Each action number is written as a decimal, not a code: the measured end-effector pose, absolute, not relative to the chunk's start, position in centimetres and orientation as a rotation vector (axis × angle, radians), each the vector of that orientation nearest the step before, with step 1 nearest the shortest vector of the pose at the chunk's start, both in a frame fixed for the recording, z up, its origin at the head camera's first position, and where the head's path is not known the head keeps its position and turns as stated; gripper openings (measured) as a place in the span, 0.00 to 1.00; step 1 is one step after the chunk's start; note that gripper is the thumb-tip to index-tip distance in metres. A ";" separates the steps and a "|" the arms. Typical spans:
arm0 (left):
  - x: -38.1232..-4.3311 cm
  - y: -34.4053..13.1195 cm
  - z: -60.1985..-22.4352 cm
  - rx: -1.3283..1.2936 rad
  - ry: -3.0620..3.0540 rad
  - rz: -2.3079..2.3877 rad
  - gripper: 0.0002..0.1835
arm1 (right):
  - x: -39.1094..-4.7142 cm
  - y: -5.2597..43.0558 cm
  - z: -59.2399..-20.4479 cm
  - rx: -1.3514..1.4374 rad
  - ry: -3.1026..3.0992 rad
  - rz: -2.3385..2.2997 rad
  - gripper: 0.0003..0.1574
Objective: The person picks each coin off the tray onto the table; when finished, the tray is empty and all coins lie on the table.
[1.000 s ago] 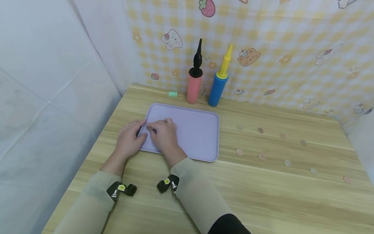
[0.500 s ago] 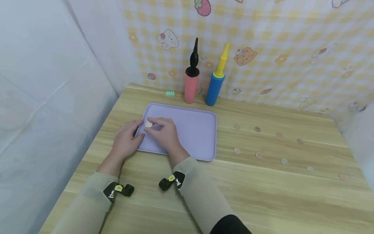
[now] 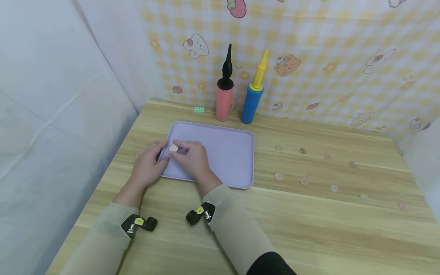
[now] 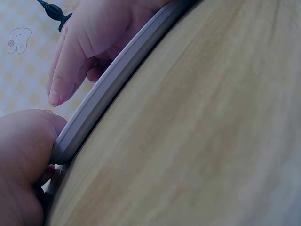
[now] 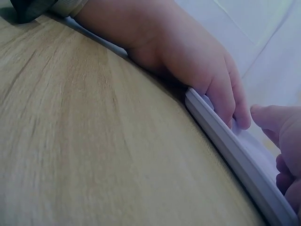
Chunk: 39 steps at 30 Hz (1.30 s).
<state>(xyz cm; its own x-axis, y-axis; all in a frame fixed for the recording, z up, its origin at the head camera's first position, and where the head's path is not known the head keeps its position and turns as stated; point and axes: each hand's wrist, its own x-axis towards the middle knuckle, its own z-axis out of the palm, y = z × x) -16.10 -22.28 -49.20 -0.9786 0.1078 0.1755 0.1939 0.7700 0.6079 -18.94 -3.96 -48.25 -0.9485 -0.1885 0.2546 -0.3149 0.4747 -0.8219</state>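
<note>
A lilac tray (image 3: 227,152) lies on the wooden table. My left hand (image 3: 147,165) grips its left edge; in the left wrist view the same hand (image 4: 21,155) laps over the rim, with a fingertip seen below it. Inside the tray, my right hand (image 3: 193,156) pinches a silvery coin (image 3: 173,148) between thumb and index finger near the left rim. Whether more coins lie beneath that one cannot be seen. From the left wrist, the right hand (image 4: 89,37) appears behind the rim, which hides the coin.
Several coins lie in two rows to the tray's right, one a coppery coin (image 3: 278,176). Behind the tray stand a pink pump (image 3: 224,101) and a blue pump (image 3: 252,105). A small mint-green block (image 3: 199,109) sits left of them. A checked cloth (image 3: 309,57) hangs behind.
My right thumb and index finger have parted wider, and the coin's flat face now shows between them. Lately coin and fingertips shifted slightly toward me. My left hand stays on the tray's edge.
</note>
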 end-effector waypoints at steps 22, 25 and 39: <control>-16.1 -22.1 -49.1 -0.226 -2.813 -1.019 0.26 | -18.5 -1.5 -48.7 0.622 -2.684 1.542 0.21; -16.1 -22.2 -49.2 -0.235 -2.805 -1.009 0.26 | -18.5 -0.5 -48.8 0.647 -2.685 1.532 0.20; -16.2 -22.1 -49.1 -0.227 -2.792 -1.032 0.26 | -17.7 5.6 -48.5 0.804 -2.675 1.529 0.20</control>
